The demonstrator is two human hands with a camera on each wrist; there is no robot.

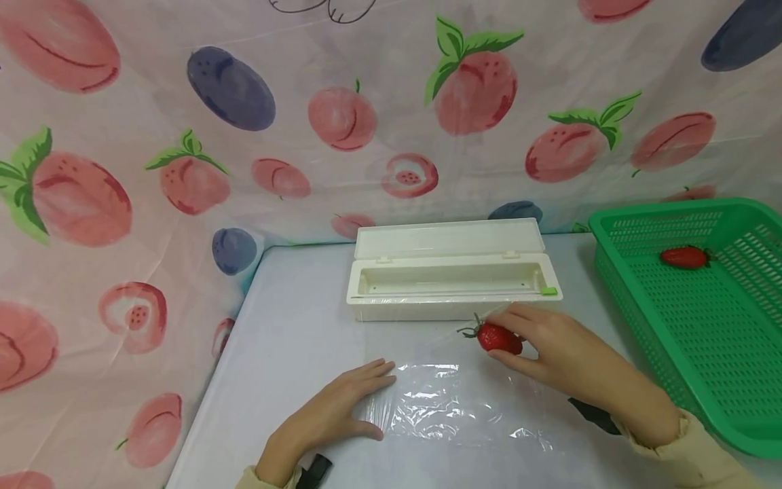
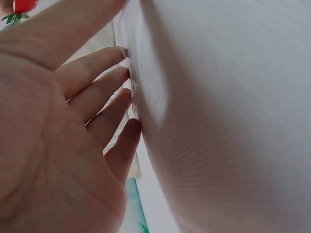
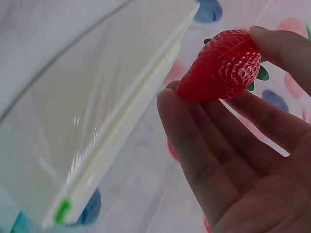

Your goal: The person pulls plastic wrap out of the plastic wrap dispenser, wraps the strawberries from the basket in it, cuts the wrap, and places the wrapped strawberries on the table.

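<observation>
Strawberry (image 1: pixel 499 339) is pinched in the right hand (image 1: pixel 562 348) above film (image 1: pixel 449 406), whose edge the left hand (image 1: pixel 326 409), fingers apart, presumably steadies.

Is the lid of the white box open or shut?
Open: in the head view, the lid is swung back on its hinges, exposing the hollow inside of the white box.

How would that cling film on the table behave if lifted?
The cling film would probably be floppy, since it lies wrinkled. It's see-through and looks thin, so likely light. It might cling to the left hand at its edge.
</observation>
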